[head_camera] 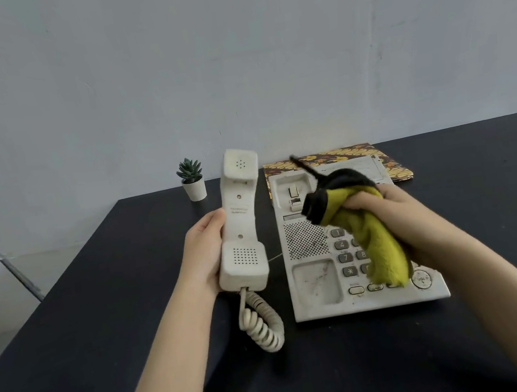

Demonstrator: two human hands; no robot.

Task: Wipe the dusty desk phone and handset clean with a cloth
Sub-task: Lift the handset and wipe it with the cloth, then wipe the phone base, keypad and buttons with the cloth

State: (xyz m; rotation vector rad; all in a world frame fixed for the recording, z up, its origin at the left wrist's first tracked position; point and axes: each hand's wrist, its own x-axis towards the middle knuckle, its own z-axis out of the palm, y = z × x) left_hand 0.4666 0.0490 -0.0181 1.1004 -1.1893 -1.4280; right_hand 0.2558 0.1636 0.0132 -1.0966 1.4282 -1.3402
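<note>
The handset was off-white, with a cream coiled cord. The phone base was off-white too, speckled with dark grime, its keys grey and its speaker grille dotted black. The cloth was yellow-green with a black edge. The table was black. A green plant stood in a white pot. A folder showed yellow flowers on dark brown. The wall was pale grey.

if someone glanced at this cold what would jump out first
Most likely the yellow-green and black cloth, bunched in the right hand above the keypad of the grimy white desk phone. Next, the white handset, lifted off its cradle and held upright in the left hand to the left of the phone, its coiled cord trailing onto the dark table. A small potted plant stands at the table's far edge.
</note>
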